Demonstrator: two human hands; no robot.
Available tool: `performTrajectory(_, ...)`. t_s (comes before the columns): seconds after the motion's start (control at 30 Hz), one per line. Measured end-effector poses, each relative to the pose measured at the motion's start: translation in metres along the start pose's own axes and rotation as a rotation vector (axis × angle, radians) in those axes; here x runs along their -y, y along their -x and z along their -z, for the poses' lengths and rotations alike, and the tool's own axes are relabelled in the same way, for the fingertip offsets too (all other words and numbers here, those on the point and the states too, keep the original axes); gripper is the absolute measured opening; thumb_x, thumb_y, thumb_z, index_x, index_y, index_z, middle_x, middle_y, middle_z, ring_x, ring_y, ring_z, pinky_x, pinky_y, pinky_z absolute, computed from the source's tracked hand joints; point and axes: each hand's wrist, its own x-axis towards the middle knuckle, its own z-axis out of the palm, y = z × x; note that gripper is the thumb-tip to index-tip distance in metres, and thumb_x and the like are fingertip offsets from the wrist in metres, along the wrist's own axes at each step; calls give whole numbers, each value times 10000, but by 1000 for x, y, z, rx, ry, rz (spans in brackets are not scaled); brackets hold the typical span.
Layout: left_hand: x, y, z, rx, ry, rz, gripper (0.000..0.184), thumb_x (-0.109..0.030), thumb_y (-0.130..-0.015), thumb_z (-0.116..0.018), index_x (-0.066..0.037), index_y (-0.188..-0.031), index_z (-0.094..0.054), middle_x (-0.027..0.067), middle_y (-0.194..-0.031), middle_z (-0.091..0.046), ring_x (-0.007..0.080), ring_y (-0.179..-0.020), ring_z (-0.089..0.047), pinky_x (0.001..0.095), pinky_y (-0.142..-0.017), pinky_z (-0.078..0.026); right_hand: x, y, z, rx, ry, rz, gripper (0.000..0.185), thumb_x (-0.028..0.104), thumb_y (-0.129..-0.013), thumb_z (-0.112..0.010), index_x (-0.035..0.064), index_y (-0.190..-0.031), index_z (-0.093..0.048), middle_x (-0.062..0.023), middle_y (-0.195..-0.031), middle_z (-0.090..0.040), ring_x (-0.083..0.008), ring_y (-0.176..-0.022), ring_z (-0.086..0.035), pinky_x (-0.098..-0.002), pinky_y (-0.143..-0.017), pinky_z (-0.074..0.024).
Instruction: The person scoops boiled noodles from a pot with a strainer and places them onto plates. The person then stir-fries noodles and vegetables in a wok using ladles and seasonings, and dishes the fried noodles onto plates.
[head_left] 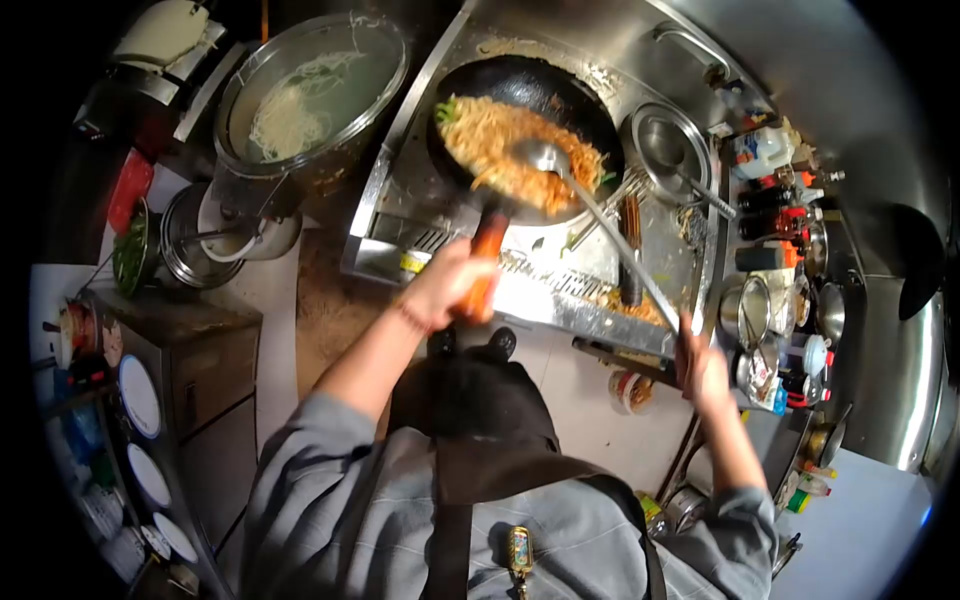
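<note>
Far left: green vegetables [130, 255]. Upper left: big round pot [222, 122], pale noodles [288, 115] in cloudy liquid [348, 98]. Centre: left hand [455, 283] closed round the orange-brown wok handle [489, 238]. Upper centre: wok [545, 85] over the stove [400, 185], sauced noodles [490, 140] inside with a bit of green at their left edge. Ladle [541, 155] head in those noodles, shaft slanting toward lower right. Right of centre: right hand [703, 372] gripping the ladle's far end. Upper right: metal pot [640, 112] beside the wok. Far right: bottles [768, 198], roughly in a column.
</note>
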Motion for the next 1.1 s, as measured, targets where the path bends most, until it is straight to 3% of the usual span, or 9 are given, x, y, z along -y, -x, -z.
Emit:
performTrajectory(0.17,67,17,16,-61,16,-70,229,-12,-810,-531,-90,-985,-406,46,-616,-472,135,-411,-469,285,-354,-383,35,-72,47,-157,-142,-54,469,69,-791,-569,86,-1247,-458,-219,-947,-592,-392,-825,-581,-392,-705,-485)
performTrajectory(0.4,6,-3,1,9,60,-24,145,-41,-802,-546,-42,-880,-423,69,-610,-470,149,-439,-475,298,-387,-391,-11,-21,98,-23,-978,-282,453,40,-846,-558,-6,-1279,-434,34,-723,-489,-14,-544,-396,-163,-463,-297)
performTrajectory(0.5,10,-42,7,-21,-88,-37,134,-31,-796,-533,-41,-848,-410,67,-619,-483,149,-471,-487,312,-412,-416,6,-90,48,-64,-929,-323,428,71,-859,-551,31,-1272,-449,-18,-774,-552,-44,-611,-476,-195,-483,-385)
performTrajectory(0.57,19,-51,7,-35,-83,-49,177,-25,-789,-536,-48,-886,-389,69,-619,-487,153,-469,-491,321,-411,-422,18,-148,-34,-179,-339,-63,302,221,-918,-468,46,-1159,-521,-129,-849,-618,-250,-717,-572,-346,-594,-481)
performTrajectory(0.73,37,-69,24,-80,-145,-69,223,-46,-779,-567,-31,-878,-368,77,-636,-505,157,-446,-508,314,-372,-419,31,-137,-65,92,-1540,-605,349,170,-871,-464,0,-1176,-464,-191,-893,-603,-279,-779,-568,-342,-659,-481)
performTrajectory(0.83,36,-69,23,-73,-151,-75,224,-48,-771,-568,-28,-884,-376,73,-629,-507,153,-449,-507,308,-388,-425,18,-122,22,-115,-244,33,425,44,-800,-553,-16,-1196,-412,-198,-826,-615,-346,-690,-612,-367,-625,-506)
performTrajectory(0.9,37,-71,25,-63,-185,-46,206,-22,-784,-536,-50,-916,-380,61,-622,-486,151,-457,-501,311,-401,-438,21,-131,-6,21,-169,-282,431,58,-819,-531,-2,-1205,-347,-177,-829,-579,-316,-591,-575,-374,-544,-487)
performTrajectory(1.03,37,-68,23,-53,-149,-81,199,-32,-788,-543,-64,-897,-379,60,-644,-496,146,-450,-505,308,-393,-439,121,-100,-32,531,-1226,-576,685,60,-866,-468,25,-1394,-32,-172,-1021,-495,-207,-511,-521,-348,-484,-487)
performTrajectory(1.1,45,-78,28,-90,-196,-94,210,-31,-789,-544,-68,-908,-375,58,-654,-495,142,-456,-502,307,-393,-437,156,-119,-11,512,-1741,-668,460,4,-826,-497,47,-1230,-282,-33,-602,-448,-116,-420,-434,-282,-396,-414)
